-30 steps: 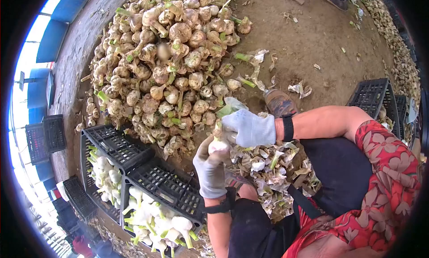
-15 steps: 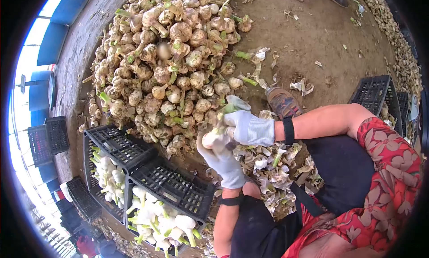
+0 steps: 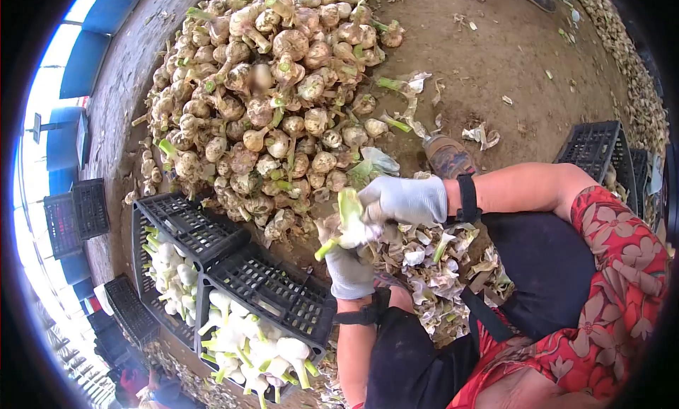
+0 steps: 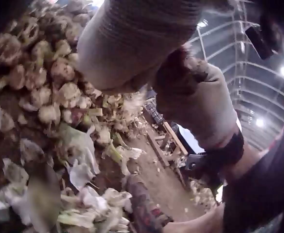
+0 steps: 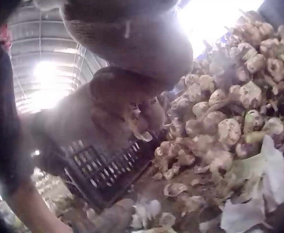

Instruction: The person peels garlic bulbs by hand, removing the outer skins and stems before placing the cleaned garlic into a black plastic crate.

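Note:
In the head view a white garlic bulb with a green stem lies between two gloved hands. The left hand grips it from below, its fingers curled round it. From the right side the right hand has its curled fingers at the bulb and its peeling skin. Both wrist views show the gloves close together: the left hand and right hand in the left wrist view. Most of the bulb is hidden there. Beyond the hands rises a heap of unpeeled garlic.
Black crates at the lower left hold white garlic. Loose skins cover the ground between the person's legs, near a shoe. More crates stand at the right, and others at the far left.
The bulb has turned, so its green stem now shows toward the heap. The left hand has moved slightly right and down from half a second ago, and pale skin has come away from the right hand.

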### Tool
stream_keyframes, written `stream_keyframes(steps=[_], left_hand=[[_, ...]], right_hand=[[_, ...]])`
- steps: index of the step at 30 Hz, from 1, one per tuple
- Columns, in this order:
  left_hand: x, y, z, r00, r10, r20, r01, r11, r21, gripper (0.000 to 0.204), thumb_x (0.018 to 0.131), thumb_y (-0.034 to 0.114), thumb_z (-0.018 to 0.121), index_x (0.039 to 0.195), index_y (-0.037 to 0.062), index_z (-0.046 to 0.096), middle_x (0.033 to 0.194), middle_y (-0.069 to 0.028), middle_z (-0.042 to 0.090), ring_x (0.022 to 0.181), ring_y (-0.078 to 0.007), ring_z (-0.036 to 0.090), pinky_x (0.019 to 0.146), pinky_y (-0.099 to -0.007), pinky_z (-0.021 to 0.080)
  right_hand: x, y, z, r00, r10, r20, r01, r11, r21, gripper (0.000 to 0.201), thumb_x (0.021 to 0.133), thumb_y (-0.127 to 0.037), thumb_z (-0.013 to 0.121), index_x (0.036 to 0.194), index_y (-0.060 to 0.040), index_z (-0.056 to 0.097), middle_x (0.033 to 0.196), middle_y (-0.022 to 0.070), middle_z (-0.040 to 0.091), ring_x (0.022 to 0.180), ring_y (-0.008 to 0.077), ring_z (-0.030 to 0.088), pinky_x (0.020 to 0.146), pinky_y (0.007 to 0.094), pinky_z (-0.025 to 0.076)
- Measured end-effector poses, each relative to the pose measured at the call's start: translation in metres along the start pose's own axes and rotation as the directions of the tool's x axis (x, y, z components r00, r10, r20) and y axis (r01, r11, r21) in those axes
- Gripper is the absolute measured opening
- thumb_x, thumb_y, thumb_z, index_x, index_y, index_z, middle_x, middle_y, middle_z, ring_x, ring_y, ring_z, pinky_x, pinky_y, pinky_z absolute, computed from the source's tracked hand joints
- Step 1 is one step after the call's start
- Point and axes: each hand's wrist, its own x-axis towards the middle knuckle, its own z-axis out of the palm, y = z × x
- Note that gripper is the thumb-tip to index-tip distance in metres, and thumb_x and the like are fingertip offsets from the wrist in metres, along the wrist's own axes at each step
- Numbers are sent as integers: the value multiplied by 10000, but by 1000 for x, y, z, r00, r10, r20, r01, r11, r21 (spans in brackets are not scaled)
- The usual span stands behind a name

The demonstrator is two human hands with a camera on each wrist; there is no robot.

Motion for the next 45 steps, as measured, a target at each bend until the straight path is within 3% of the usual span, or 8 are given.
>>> stream_keyframes(steps=[9, 11, 14, 18, 30, 37, 41, 45], left_hand=[[0, 3, -12, 948, 39, 316, -137, 946, 294, 702, 816, 484, 706, 1251, -17, 479, 819, -31, 587, 613, -88, 539, 497, -203, 436], [1, 3, -16, 941, 99, 324, -244, 860, 447, 679, 840, 535, 658, 1208, -9, 487, 741, -30, 574, 500, -73, 488, 415, -197, 390], [-3, 8, -22, 966, 43, 253, -152, 891, 427, 699, 830, 594, 634, 1155, -11, 502, 775, -47, 603, 514, -77, 525, 409, -185, 412], [3, 7, -21, 977, 62, 206, -156, 865, 477, 671, 852, 618, 580, 1092, -7, 548, 876, -69, 646, 598, -109, 602, 466, -210, 477], [-6, -10, 15, 930, 272, 248, -319, 932, 171, 485, 921, 219, 592, 1344, 30, 446, 1222, -115, 570, 1171, -221, 524, 1027, -403, 420], [3, -5, 2, 971, 236, 23, -236, 972, -20, 331, 1002, 192, 455, 1268, -2, 488, 1154, -152, 596, 1008, -241, 610, 898, -372, 532], [-7, 4, 14, 938, 347, -10, -347, 937, -35, 390, 969, 121, 438, 1315, -56, 469, 1236, -247, 549, 1117, -360, 573, 1006, -469, 482], [-11, 12, 14, 940, 335, 64, -315, 925, -213, 419, 969, 138, 428, 1348, -40, 454, 1315, -243, 504, 1224, -365, 504, 1076, -494, 405]], right_hand=[[13, 9, -38, 951, -28, -309, 114, 959, 261, 168, 890, -115, 507, 933, 2, 619, 727, 36, 600, 597, 105, 605, 492, 270, 487], [14, 9, -57, 971, -27, -237, -52, 946, -319, 196, 860, -164, 569, 987, -42, 655, 766, 69, 649, 683, 183, 653, 604, 340, 525], [3, -16, -60, 967, 233, -103, -124, 76, -989, 369, 797, -200, 641, 1150, -93, 630, 981, 137, 682, 936, 308, 655, 845, 415, 514], [-16, -30, -39, 993, -68, 101, 121, 673, -730, 666, 752, -125, 673, 1382, -104, 458, 1294, 172, 552, 1185, 307, 533, 1008, 374, 431], [3, 26, 0, 797, -600, -64, 250, 425, -870, 394, 797, -106, 592, 1190, -88, 575, 976, 149, 632, 878, 360, 630, 735, 427, 523], [6, 16, -11, 789, -614, 6, 257, 321, -911, 227, 779, -150, 607, 986, -103, 687, 932, 152, 667, 832, 338, 650, 717, 434, 519], [15, 9, -57, 913, -228, -339, -47, 766, -641, 213, 786, -154, 567, 950, -95, 689, 784, 138, 686, 748, 292, 670, 691, 395, 530], [-7, 9, -33, 988, 111, 111, 81, 248, -965, 485, 773, -374, 671, 1169, -95, 641, 1060, 187, 663, 975, 317, 645, 830, 408, 507]])
